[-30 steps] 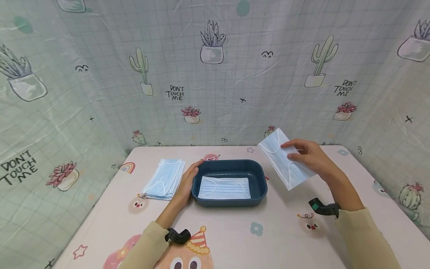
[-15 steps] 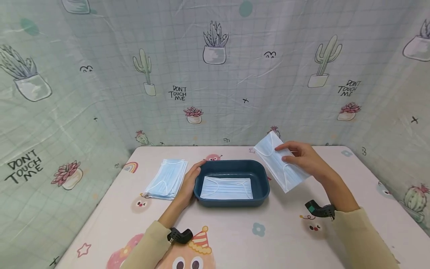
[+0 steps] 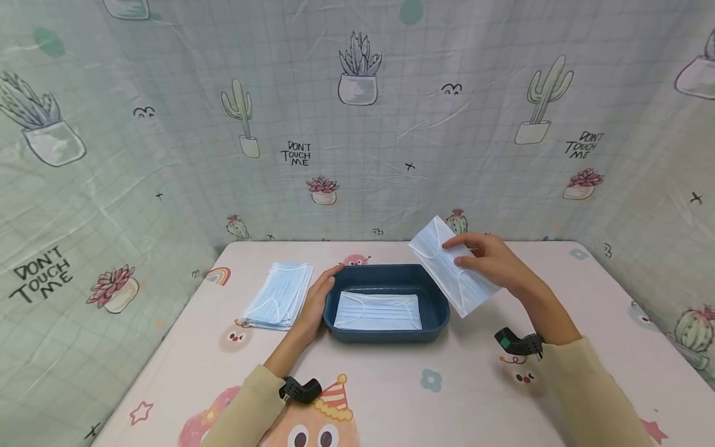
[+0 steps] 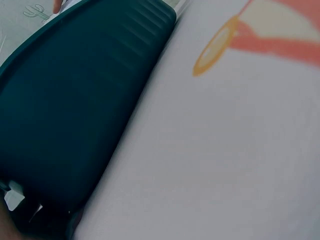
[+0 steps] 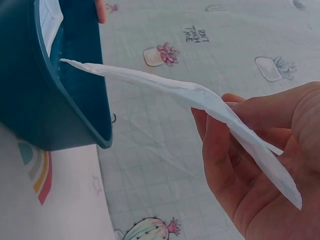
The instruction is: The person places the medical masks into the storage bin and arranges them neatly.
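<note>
A blue pleated face mask hangs tilted above the right end of a dark blue basin. My right hand pinches the mask between thumb and fingers; the right wrist view shows this mask edge-on, its far corner over the basin's rim. Inside the basin another face mask lies flat, ear loops up. With fairly straight fingers, my left hand rests along the basin's left end, fingertips at the back corner. The left wrist view shows mostly the basin's outer wall; that hand is largely hidden there.
A fanned stack of face masks lies on the table left of my left hand. The pale table has printed cartoon figures. A patterned curtain stands behind it and along both sides.
My right hand has carried its mask leftward, from beside the basin to over its right end. The left hand stays against the basin. The whole head view has shifted slightly.
</note>
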Tool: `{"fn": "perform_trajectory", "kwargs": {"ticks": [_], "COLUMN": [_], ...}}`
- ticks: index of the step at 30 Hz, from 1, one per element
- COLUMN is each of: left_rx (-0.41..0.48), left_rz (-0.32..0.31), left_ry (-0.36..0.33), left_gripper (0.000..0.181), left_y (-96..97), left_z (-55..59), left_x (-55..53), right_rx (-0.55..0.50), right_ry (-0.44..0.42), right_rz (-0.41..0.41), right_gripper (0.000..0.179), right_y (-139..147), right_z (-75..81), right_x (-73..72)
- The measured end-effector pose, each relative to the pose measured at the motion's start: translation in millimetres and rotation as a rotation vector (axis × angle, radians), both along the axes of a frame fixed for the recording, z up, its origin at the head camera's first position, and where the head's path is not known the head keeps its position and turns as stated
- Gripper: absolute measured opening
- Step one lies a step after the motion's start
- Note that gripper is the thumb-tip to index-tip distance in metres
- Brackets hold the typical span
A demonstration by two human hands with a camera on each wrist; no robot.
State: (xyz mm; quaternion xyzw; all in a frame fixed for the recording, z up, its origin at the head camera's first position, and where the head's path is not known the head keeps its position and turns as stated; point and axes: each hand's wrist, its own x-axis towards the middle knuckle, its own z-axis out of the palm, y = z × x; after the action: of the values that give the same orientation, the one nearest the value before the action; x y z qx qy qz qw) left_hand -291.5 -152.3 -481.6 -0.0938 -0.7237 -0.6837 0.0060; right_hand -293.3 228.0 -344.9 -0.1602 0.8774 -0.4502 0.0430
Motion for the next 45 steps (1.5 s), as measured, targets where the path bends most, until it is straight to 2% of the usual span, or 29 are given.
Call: {"fn": "perform_trajectory", "kwargs": {"ticks": [14, 34, 45], "left_rx": [-0.007, 0.004, 0.002], "left_rz": [0.001, 0.003, 0.001], "left_ry": [-0.02, -0.015, 0.001], "left_gripper": [0.046, 0.045, 0.045], "left_y": [-0.8, -2.2, -2.1], "left_z": [0.7, -1.1, -1.2], "left_x": [-3.8, -4.6, -5.4], "right_rx": [0.013, 0.079, 0.077], "right_ry": [-0.009, 0.042, -0.016], "right_rz": [0.062, 0.167, 0.258], "right_gripper": [0.034, 0.033, 0.034], "right_y": [-24, -64, -78], "right_z": [2.4, 6.8, 13.2], "right_x": [-9.7, -28.0, -36.7]}}
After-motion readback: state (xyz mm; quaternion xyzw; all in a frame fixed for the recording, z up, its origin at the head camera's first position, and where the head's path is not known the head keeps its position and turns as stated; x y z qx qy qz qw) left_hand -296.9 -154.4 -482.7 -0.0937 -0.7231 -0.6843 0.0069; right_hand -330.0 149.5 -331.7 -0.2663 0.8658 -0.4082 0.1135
